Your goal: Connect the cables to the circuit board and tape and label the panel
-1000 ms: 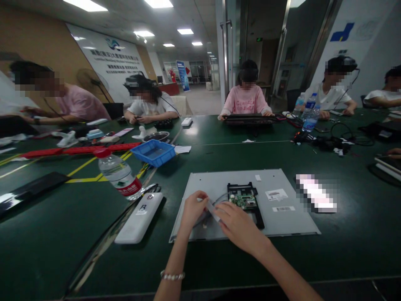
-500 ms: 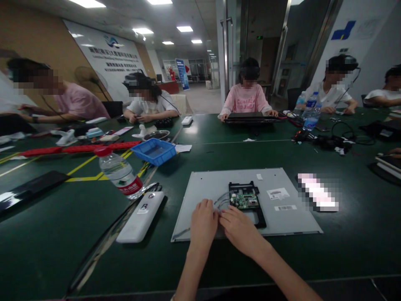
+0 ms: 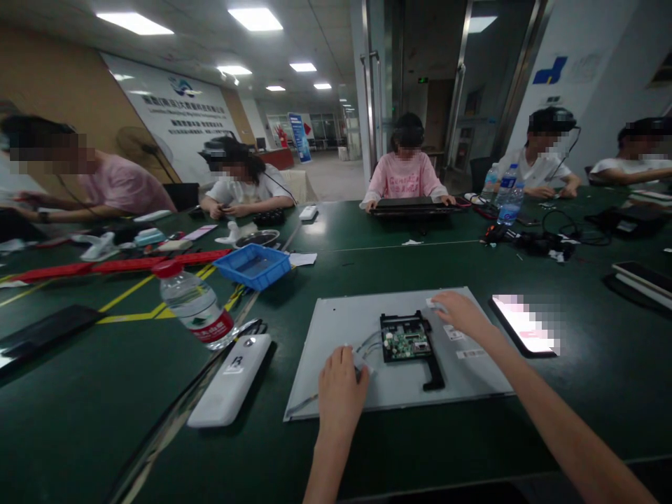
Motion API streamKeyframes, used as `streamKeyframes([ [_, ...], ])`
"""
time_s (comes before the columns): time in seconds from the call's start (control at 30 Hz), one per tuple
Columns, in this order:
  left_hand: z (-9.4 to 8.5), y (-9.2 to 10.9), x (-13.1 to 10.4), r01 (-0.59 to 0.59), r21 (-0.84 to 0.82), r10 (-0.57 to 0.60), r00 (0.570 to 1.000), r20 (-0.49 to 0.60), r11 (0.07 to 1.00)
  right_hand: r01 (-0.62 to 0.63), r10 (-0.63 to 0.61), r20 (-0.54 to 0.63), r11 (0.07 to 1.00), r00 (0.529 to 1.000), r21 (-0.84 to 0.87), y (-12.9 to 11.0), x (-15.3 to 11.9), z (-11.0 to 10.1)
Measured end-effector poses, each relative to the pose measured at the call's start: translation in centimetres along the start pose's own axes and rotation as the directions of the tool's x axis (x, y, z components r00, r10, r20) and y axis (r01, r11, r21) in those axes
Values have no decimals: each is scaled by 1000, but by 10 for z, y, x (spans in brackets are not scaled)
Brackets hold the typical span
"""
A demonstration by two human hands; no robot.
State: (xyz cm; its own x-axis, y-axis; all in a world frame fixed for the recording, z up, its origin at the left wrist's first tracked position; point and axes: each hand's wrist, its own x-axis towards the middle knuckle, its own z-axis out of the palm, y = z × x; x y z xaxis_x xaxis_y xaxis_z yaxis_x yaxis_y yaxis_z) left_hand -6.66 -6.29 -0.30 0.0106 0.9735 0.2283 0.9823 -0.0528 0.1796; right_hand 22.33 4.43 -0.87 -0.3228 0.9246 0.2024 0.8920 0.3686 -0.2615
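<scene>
Hands (image 3: 342, 383) (image 3: 460, 312) apart over panel (image 3: 339, 320), phone (image 3: 525, 325) clear of right edge

Green table (image 3: 420, 444) I'm looking at carries a gray panel (image 3: 351, 322) near side, lit phone (image 3: 525, 325) just right of it, white gadget (image 3: 231, 385) and red-capped bottle (image 3: 197, 308) left, blue tray (image 3: 265, 278) beside some paper (image 3: 303, 260) farther back, black cables (image 3: 546, 245) far right.

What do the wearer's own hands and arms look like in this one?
The left hand and right hand are both ungloved. The forearms are uncovered as far as the picture's edge, with nothing visibly worn or strapped along them.
</scene>
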Motion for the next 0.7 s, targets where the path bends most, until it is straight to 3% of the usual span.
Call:
streamKeyframes([
  [0.13, -2, -1, -1, 11, -82, -12, 1000, -5, 997, 37, -29, 71, 993, 997, -114, 5, 14, 7],
  [0.23, -9, -1, 3, -19, -147, 12, 999, -52, 989, 13, -7, 37, 988, 999, -154, 0, 17, 9],
  [0.43, -25, 19, 50, -177, -240, 137, 975, -174, 955, -20, 9, -80, 992, 997, -128, -18, 23, 10],
  [0.53, -20, 36, 81, -323, -250, 313, 946, -83, 913, -47, 42, -57, 994, 997, -100, -27, 26, 14],
  [0.63, -6, 43, 100, -476, -291, 514, 855, 67, 830, -49, 47, -27, 997, 999, -66, -31, 27, 20],
  [0.7, 3, 39, 105, -513, -339, 586, 794, 161, 789, -16, 15, -24, 999, 1000, -37, -30, 26, 22],
])
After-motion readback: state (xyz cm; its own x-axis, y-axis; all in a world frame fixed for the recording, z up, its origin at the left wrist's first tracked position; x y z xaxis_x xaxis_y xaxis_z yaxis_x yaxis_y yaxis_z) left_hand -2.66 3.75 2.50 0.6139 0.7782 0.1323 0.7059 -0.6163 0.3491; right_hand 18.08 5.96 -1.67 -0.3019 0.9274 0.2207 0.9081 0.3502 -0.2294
